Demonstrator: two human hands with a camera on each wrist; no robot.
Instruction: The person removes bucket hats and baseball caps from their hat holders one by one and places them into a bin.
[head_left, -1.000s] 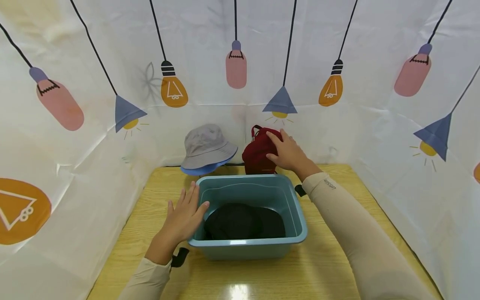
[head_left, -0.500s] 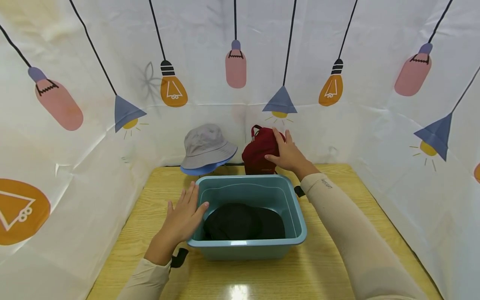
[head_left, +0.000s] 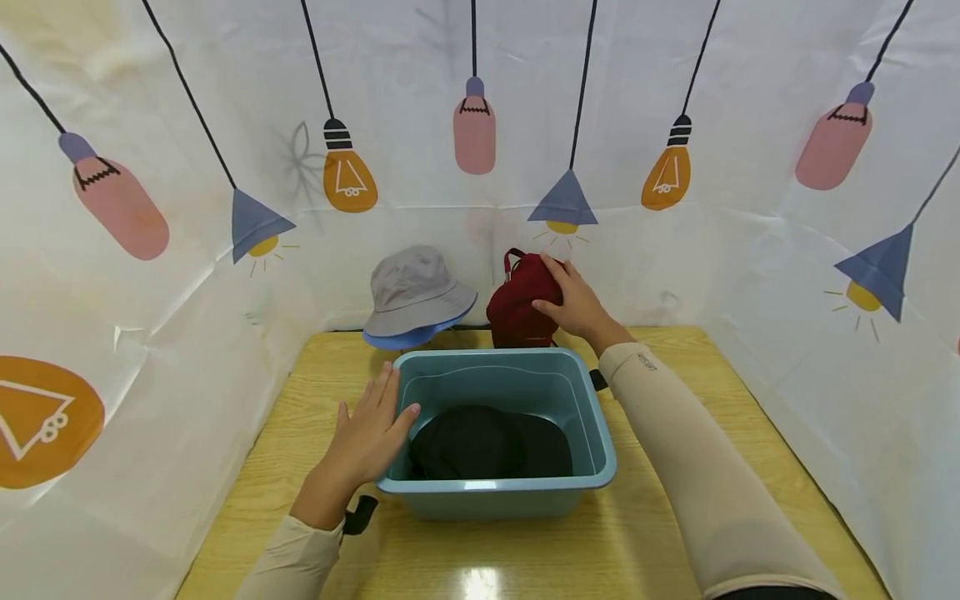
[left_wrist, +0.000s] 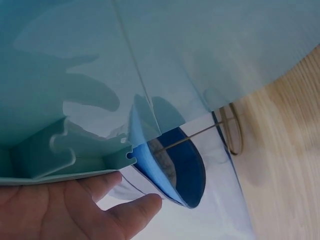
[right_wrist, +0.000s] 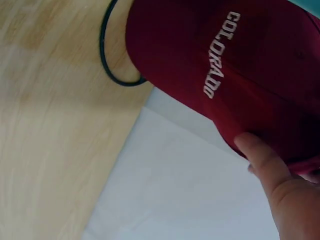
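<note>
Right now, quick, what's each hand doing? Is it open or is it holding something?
Left hand: open, resting against the rim of the blue tub.
Right hand: closed on the red cap, holding it.

It looks like a small makeshift booth, though which kind of building holds it cannot be told. Creased white sheeting (head_left: 637,283), printed with hanging lamps (head_left: 350,185), rises around a wood-grain tabletop (head_left: 420,550) at nine, twelve and three o'clock. Toward eleven o'clock, a faint plant motif (head_left: 303,162) shows on the sheeting.
</note>
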